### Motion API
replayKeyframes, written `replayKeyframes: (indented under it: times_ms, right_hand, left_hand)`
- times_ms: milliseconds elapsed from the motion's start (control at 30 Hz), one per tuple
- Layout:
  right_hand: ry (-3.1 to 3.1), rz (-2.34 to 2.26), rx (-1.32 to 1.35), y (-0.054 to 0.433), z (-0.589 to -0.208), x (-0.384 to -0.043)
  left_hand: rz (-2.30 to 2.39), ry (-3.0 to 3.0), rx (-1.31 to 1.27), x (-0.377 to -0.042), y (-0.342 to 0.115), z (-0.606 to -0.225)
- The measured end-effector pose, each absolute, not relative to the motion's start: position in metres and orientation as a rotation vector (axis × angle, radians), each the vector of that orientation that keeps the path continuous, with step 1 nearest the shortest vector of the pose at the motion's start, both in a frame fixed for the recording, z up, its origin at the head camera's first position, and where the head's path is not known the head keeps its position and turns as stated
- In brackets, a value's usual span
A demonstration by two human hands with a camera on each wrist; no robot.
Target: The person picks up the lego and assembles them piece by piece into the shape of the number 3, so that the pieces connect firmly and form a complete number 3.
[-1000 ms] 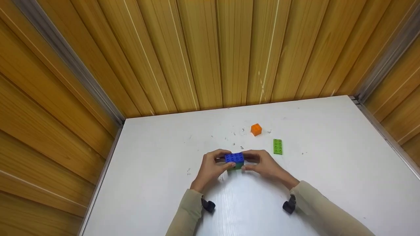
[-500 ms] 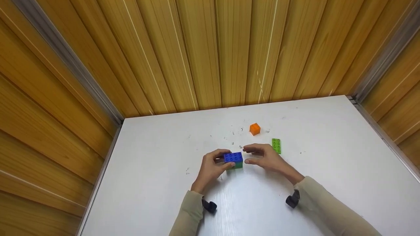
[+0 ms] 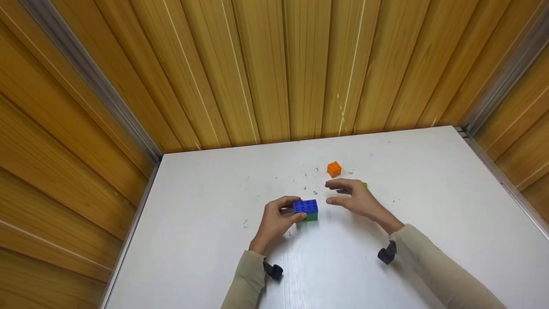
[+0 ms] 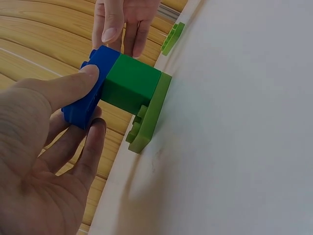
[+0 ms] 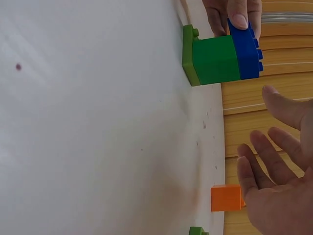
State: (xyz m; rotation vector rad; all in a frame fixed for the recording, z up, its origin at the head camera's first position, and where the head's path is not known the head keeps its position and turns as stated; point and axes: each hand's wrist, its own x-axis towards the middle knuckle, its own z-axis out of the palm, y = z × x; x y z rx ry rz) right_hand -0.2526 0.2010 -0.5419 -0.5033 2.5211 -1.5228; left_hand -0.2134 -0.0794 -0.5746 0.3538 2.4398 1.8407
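Between thumb and fingers, my left hand [image 3: 278, 218] pinches a blue studded brick [image 3: 306, 206] at its left end. Under the blue brick is a green brick [image 4: 132, 81], joined to a light green base plate [image 4: 155, 110] at the bottom. In the left wrist view the blue brick overhangs the green one on the thumb's side. The plate sits on the table. To the right of this stack and apart from it, my right hand [image 3: 356, 199] hovers with its fingers spread and holds nothing. Its thumb [image 5: 286, 107] is the part nearest the blue brick in the right wrist view.
An orange brick [image 3: 334, 169] stands on the white table [image 3: 206, 193] behind the right hand. A second light green plate [image 4: 172, 39] lies to the right, mostly hidden by that hand in the head view. Wood-patterned panels [image 3: 274, 73] rise behind the table.
My right hand has let go of the stack's right side and moved right and away from me, toward the loose light green plate. The left hand keeps its hold on the blue brick.
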Motion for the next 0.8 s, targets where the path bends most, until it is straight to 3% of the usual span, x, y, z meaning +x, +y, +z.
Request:
replayKeyframes:
  times_ms: [800]
  right_hand:
    - [2.672, -1.508, -0.397, 0.225, -0.53, -0.29]
  left_hand:
    - [1.861, 2.423, 0.311, -0.211, -0.079, -0.575]
